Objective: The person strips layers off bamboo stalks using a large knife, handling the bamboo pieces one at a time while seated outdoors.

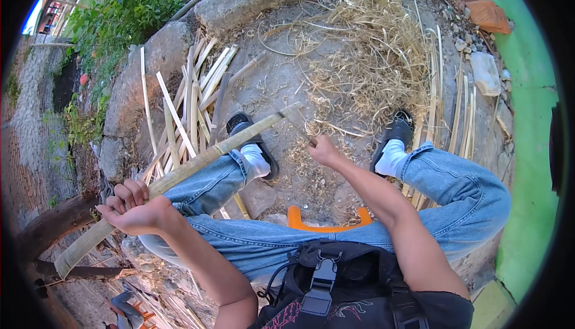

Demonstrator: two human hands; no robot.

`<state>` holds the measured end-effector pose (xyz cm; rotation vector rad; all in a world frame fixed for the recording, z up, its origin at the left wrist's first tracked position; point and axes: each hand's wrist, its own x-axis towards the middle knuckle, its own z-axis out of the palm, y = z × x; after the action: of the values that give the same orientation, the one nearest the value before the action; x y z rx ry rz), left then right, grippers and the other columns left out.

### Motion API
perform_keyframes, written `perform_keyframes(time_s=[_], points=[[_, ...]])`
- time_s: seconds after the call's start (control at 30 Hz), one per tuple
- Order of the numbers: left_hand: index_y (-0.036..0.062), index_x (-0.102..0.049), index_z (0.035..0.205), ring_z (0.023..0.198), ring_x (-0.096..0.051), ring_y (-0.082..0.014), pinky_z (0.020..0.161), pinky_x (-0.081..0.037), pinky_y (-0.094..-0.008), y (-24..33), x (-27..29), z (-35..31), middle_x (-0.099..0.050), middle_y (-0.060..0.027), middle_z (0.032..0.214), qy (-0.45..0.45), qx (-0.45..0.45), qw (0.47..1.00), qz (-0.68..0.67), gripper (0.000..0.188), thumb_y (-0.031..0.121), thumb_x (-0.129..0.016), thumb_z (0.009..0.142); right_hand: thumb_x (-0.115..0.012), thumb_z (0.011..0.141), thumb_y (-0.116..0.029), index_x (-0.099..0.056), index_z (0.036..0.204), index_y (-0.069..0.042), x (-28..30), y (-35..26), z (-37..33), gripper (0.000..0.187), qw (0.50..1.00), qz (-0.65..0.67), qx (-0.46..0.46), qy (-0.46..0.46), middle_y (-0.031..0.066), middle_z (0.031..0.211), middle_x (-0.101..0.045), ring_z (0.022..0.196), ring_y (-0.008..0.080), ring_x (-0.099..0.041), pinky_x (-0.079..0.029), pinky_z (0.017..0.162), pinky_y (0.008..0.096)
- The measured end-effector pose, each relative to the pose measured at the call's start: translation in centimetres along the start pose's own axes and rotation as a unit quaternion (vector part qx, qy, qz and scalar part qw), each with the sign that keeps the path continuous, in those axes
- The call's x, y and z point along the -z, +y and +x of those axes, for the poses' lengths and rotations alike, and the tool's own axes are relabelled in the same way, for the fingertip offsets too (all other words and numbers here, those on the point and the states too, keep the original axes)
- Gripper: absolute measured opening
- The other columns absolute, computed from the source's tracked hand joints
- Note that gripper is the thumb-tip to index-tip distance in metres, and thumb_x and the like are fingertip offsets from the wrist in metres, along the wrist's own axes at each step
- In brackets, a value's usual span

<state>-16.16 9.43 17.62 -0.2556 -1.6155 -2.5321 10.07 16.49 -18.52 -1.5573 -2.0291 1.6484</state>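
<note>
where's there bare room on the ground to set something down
Mostly bare: the grey ground beyond the left sandal, bordered by the strips at left and the shavings heap, with a few curls on it. Crowded: those strips, the heap, the strips at right and the littered ground between the feet. The held bamboo piece crosses above.

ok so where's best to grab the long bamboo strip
Probably the near, lower-left stretch of the long bamboo strip, coming from the left, where the left grip holds it: it slants away over the left leg, its far end near the right grip and thin tool.
</note>
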Motion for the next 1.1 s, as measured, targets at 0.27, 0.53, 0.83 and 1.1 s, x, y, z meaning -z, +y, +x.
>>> perform_keyframes(time_s=[0.27,0.53,0.83,1.1], points=[[0.0179,-0.017,0.06,0.043,-0.013,-0.01,0.042,-0.011,-0.0259,0.1,-0.6,-0.5,-0.016,0.002,0.05,-0.011,0.003,1.0,0.0,0.047,0.036,-0.038,0.097,-0.058,0.075,-0.024,-0.062,0.073,0.001,-0.5,1.5,-0.6,0.026,0.999,-0.021,-0.029,0.024,0.0203,0.068,-0.062,0.06,0.0294,-0.06,-0.046,0.058,0.0419],[0.0178,-0.017,0.059,0.043,-0.013,-0.01,0.042,-0.011,-0.0258,-0.1,0.1,0.0,-0.016,0.0019,0.05,-0.016,0.011,1.0,-0.003,0.047,0.037,-0.039,0.097,-0.06,0.074,-0.025,-0.062,0.071,0.004,-1.3,1.1,-1.1,0.029,0.99,0.046,-0.109,0.079,0.0264,0.073,-0.063,0.073,0.0404,-0.064,-0.05,0.067,0.0448],[0.0177,-0.018,0.059,0.044,-0.013,-0.0099,0.043,-0.011,-0.0263,-0.3,0.0,-0.1,-0.017,0.0018,0.05,-0.012,0.018,1.0,-0.006,0.048,0.038,-0.039,0.096,-0.06,0.073,-0.024,-0.06,0.067,0.003,-0.7,0.8,-1.1,0.028,0.99,0.003,-0.103,0.101,0.0217,0.062,-0.061,0.058,0.0337,-0.062,-0.047,0.059,0.043],[0.0167,-0.02,0.059,0.045,-0.013,-0.0097,0.044,-0.011,-0.0265,-0.4,1.2,0.7,-0.016,0.002,0.051,-0.134,0.047,0.986,-0.091,0.047,0.037,-0.041,0.096,-0.062,0.071,-0.026,-0.064,0.073,0.007,0.1,-0.3,0.6,0.032,0.993,-0.007,-0.108,0.053,0.029,0.078,-0.064,0.077,0.0401,-0.065,-0.051,0.071,0.0432]])
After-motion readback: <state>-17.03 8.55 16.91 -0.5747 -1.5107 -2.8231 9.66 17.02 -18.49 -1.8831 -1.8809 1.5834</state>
